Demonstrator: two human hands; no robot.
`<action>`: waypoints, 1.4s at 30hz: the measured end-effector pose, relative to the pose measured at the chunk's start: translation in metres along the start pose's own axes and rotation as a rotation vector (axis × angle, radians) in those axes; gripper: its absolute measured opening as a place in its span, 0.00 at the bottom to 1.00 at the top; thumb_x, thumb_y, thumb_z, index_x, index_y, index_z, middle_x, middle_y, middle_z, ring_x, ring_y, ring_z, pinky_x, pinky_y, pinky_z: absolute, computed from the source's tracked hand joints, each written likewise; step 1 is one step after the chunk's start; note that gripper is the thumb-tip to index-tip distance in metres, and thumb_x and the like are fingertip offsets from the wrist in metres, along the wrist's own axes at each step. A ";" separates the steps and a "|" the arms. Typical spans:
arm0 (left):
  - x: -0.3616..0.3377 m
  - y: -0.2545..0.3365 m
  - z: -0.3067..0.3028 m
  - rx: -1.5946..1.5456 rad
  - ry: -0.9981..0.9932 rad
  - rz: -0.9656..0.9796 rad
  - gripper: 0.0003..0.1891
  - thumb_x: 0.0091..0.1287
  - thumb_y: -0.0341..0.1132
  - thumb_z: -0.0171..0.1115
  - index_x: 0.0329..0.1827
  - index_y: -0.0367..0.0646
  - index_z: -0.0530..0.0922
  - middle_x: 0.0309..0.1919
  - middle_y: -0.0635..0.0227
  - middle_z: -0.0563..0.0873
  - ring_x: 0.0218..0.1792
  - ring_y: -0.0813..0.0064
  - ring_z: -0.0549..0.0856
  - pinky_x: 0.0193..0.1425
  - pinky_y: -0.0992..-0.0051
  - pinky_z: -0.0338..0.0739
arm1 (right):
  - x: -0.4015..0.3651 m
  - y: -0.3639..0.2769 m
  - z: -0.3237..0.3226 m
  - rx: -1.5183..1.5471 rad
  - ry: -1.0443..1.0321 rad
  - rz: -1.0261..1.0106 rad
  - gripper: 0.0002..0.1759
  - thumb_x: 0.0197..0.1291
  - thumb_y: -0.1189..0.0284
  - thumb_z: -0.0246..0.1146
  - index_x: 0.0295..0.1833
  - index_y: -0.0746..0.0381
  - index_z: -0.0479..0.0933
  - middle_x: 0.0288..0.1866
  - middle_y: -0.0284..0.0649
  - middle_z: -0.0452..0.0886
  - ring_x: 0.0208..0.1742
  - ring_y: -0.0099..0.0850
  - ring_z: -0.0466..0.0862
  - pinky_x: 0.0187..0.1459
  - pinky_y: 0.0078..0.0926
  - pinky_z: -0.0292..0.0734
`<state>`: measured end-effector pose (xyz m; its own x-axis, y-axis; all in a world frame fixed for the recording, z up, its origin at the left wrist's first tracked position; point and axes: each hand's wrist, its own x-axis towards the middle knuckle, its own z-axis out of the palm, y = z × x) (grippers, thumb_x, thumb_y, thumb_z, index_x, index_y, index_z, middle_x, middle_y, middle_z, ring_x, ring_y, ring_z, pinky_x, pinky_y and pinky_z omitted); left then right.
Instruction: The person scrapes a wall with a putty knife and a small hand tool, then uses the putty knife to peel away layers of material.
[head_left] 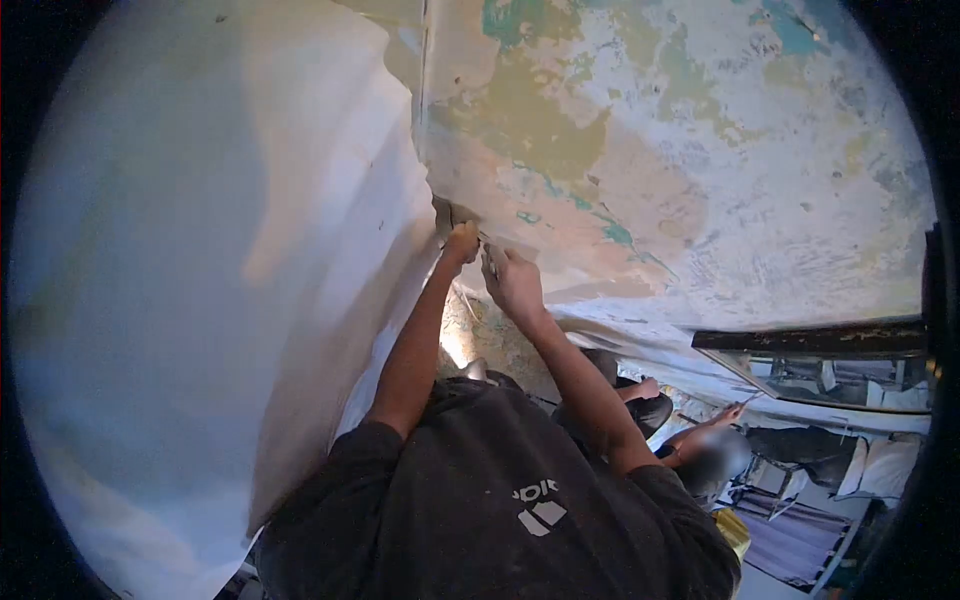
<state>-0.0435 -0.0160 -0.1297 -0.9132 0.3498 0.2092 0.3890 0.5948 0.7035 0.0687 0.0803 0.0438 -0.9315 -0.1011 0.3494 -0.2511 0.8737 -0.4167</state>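
Note:
My left hand (462, 243) is closed in a fist at the corner between the white sheet-like wall surface (300, 220) and the patchy peeling wall (680, 170). What its fingers hold is hidden. Just to the right and nearer to me, my right hand (515, 285) is wrapped round a slim, greyish hand tool (490, 256); its exact kind does not show. The tool's far end points at the corner beside my left hand. A dark gap (442, 215) opens at the torn edge of the white surface, right above my left fist.
At the lower right another person (710, 455) crouches close to my right arm, one hand (737, 411) raised. A dark-edged frame (810, 340) juts from the wall on the right. Further off are a purple curtain (795, 540) and a yellow item (733, 532).

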 end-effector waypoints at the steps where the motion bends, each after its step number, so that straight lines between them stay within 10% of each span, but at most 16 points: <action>1: -0.004 -0.004 -0.001 0.031 -0.056 0.028 0.08 0.58 0.29 0.53 0.39 0.36 0.72 0.35 0.44 0.79 0.39 0.44 0.80 0.43 0.53 0.74 | -0.001 0.002 0.003 -0.024 -0.035 -0.005 0.09 0.57 0.72 0.63 0.42 0.63 0.76 0.27 0.48 0.77 0.25 0.50 0.79 0.26 0.43 0.76; 10: 0.006 -0.005 -0.004 -0.270 -0.165 -0.266 0.09 0.60 0.30 0.53 0.40 0.35 0.72 0.38 0.43 0.79 0.37 0.43 0.79 0.42 0.52 0.75 | 0.004 0.000 0.003 -0.032 -0.014 -0.020 0.10 0.58 0.71 0.62 0.43 0.62 0.77 0.27 0.48 0.78 0.24 0.48 0.80 0.26 0.43 0.76; 14: -0.009 0.032 -0.036 0.092 -0.025 -0.120 0.09 0.62 0.30 0.46 0.34 0.37 0.75 0.31 0.48 0.80 0.38 0.49 0.81 0.42 0.57 0.76 | -0.004 -0.006 -0.009 -0.023 -0.048 -0.009 0.09 0.56 0.71 0.64 0.42 0.62 0.77 0.25 0.46 0.78 0.24 0.46 0.80 0.25 0.40 0.76; 16: -0.003 0.043 -0.043 -0.307 -0.217 -0.505 0.11 0.64 0.32 0.45 0.31 0.36 0.75 0.31 0.46 0.81 0.38 0.51 0.82 0.40 0.57 0.76 | -0.011 -0.004 -0.015 -0.008 -0.028 -0.028 0.09 0.56 0.71 0.64 0.42 0.62 0.77 0.25 0.45 0.77 0.24 0.45 0.80 0.25 0.39 0.76; 24: -0.003 0.061 -0.069 -0.279 0.016 -0.075 0.19 0.67 0.41 0.45 0.37 0.32 0.78 0.31 0.44 0.82 0.38 0.49 0.83 0.44 0.56 0.74 | 0.005 -0.029 -0.041 -0.004 0.063 -0.200 0.08 0.54 0.72 0.66 0.34 0.62 0.74 0.25 0.42 0.77 0.23 0.42 0.79 0.24 0.38 0.75; 28: 0.001 0.083 -0.105 -0.400 -0.255 -0.387 0.21 0.66 0.43 0.45 0.39 0.29 0.77 0.40 0.43 0.82 0.43 0.49 0.82 0.46 0.58 0.74 | 0.012 -0.029 -0.041 0.015 0.029 -0.241 0.07 0.55 0.71 0.64 0.34 0.61 0.73 0.27 0.42 0.77 0.25 0.41 0.80 0.25 0.37 0.75; 33: 0.001 0.056 -0.080 0.164 -0.068 0.249 0.12 0.63 0.36 0.52 0.37 0.34 0.75 0.35 0.45 0.82 0.39 0.47 0.83 0.42 0.53 0.75 | 0.013 -0.020 -0.040 0.055 -0.038 -0.242 0.07 0.56 0.71 0.63 0.38 0.59 0.73 0.29 0.41 0.78 0.27 0.41 0.81 0.27 0.38 0.76; 42: 0.012 0.062 -0.068 0.148 0.030 0.154 0.06 0.59 0.31 0.54 0.34 0.37 0.72 0.30 0.49 0.80 0.34 0.49 0.82 0.37 0.55 0.76 | 0.011 -0.004 -0.031 0.110 0.035 -0.193 0.08 0.57 0.74 0.64 0.31 0.63 0.72 0.21 0.45 0.72 0.22 0.46 0.76 0.24 0.41 0.70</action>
<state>-0.0385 -0.0240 -0.0371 -0.8436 0.4250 0.3281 0.5363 0.6366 0.5542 0.0679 0.0905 0.0753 -0.8540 -0.2433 0.4599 -0.4531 0.7824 -0.4273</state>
